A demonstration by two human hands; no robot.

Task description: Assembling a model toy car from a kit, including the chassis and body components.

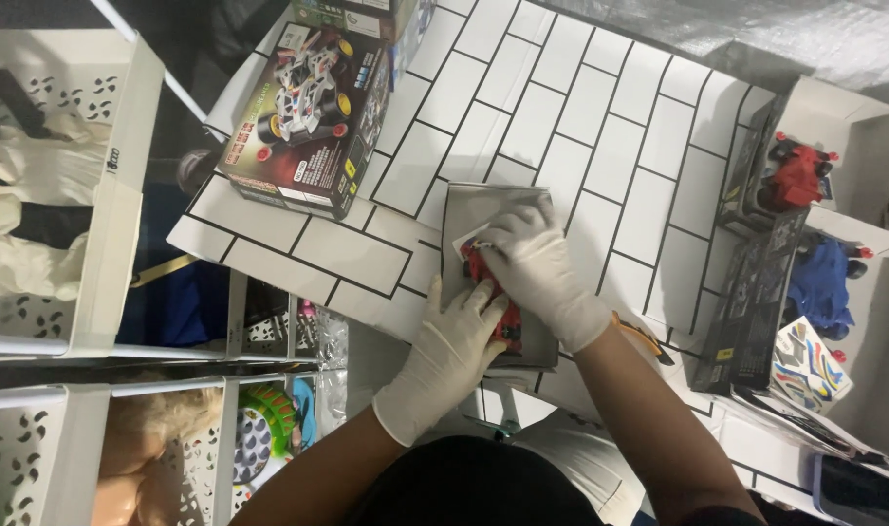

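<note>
At table centre, your left hand [451, 351] and right hand [537, 268], both gloved white, pressed down on a red toy car [491, 292] lying on a grey tray [490, 209]; fingers wrapped it, though how firmly I couldn't tell. At ten o'clock sat a boxed toy racer [308, 112]; at three o'clock, an open box [766, 263].

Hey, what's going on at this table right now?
A person in white gloves presses both hands on a red toy car lying on a grey sheet on the brick-patterned table. The left hand and right hand cover most of it. A boxed toy car sits further back.
</note>
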